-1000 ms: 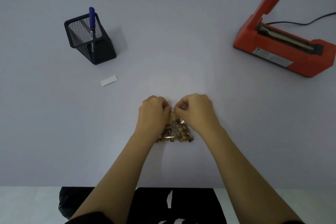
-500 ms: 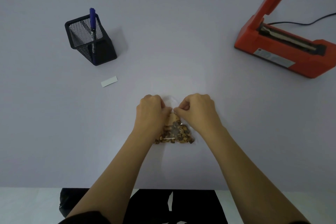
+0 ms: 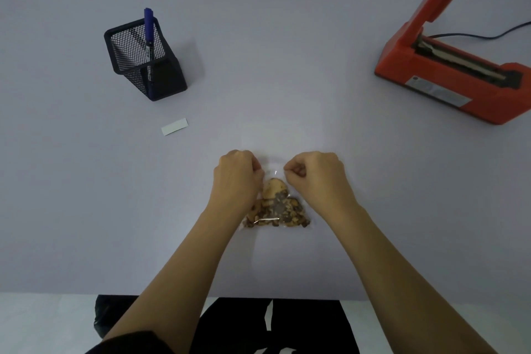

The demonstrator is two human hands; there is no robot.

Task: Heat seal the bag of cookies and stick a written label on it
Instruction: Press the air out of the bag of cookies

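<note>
A clear bag of cookies (image 3: 275, 210) lies on the pale table in front of me, its transparent upper part stretching away from me. My left hand (image 3: 237, 174) pinches the bag's upper left part and my right hand (image 3: 314, 172) pinches the upper right part, a small gap between them. The orange heat sealer (image 3: 448, 77) stands at the far right with its arm raised. A small white label (image 3: 174, 126) lies flat to the left. Behind it a blue pen (image 3: 148, 34) stands in a black mesh holder (image 3: 143, 57).
The sealer's black cable (image 3: 488, 34) runs off to the right edge. The table's near edge (image 3: 57, 293) crosses the bottom of the view, with my dark clothing below it.
My two hands have drawn apart sideways along the bag's top, spreading the clear film flat. More of the cookies shows between them.
</note>
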